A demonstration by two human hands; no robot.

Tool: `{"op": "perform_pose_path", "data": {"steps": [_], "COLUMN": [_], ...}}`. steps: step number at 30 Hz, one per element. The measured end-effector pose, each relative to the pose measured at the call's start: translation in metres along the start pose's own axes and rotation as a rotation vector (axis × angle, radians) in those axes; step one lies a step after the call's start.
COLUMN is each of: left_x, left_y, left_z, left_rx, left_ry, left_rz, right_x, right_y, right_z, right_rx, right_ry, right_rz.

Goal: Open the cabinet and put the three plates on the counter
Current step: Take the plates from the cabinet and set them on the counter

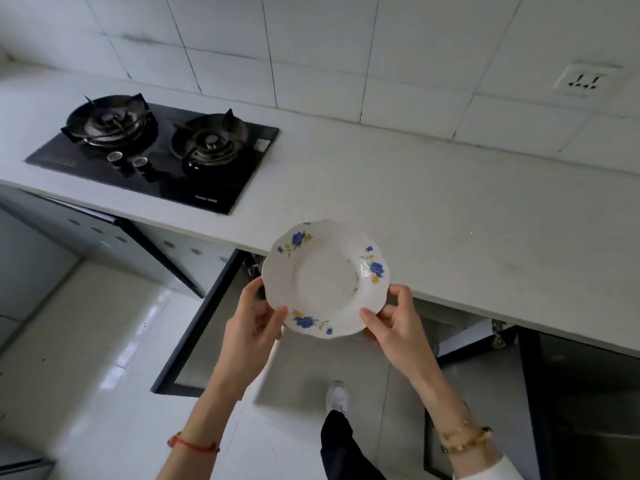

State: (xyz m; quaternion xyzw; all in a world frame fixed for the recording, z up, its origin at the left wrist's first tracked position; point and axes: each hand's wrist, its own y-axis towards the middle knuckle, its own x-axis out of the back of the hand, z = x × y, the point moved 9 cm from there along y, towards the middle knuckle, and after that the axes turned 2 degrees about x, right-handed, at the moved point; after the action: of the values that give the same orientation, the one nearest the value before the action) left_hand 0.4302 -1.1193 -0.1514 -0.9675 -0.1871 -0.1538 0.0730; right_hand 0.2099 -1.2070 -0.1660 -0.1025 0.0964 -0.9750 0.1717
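Observation:
A white plate with a scalloped rim and blue flower prints hangs in the air at the front edge of the pale counter. My left hand pinches its near-left rim, thumb on top. My right hand pinches its near-right rim. Below the counter the cabinet stands open: one dark-framed door swings out to the left, another dark door to the right. I see no other plates; the cabinet's inside is mostly hidden behind the plate and my hands.
A black two-burner gas hob is set into the counter at the left. White wall tiles with a socket rise behind. My white shoe and dark trouser leg stand on the tiled floor between the doors.

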Motion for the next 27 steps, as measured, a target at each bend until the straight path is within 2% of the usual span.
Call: {"op": "perform_pose_path", "data": {"steps": [12, 18, 27], "left_x": [-0.016, -0.016, -0.020], "left_y": [0.103, 0.155, 0.258], "left_z": [-0.015, -0.012, 0.018], "left_rx": [0.053, 0.068, 0.086], "left_ry": [-0.051, 0.023, 0.184], "left_rz": [-0.028, -0.016, 0.058], "right_x": [0.024, 0.019, 0.005], "right_y": [0.102, 0.158, 0.244], "right_z": [0.033, 0.030, 0.008], "right_rx": [0.042, 0.008, -0.084], "right_ry": [-0.100, -0.151, -0.222], "right_rz": [0.005, 0.008, -0.098]}}
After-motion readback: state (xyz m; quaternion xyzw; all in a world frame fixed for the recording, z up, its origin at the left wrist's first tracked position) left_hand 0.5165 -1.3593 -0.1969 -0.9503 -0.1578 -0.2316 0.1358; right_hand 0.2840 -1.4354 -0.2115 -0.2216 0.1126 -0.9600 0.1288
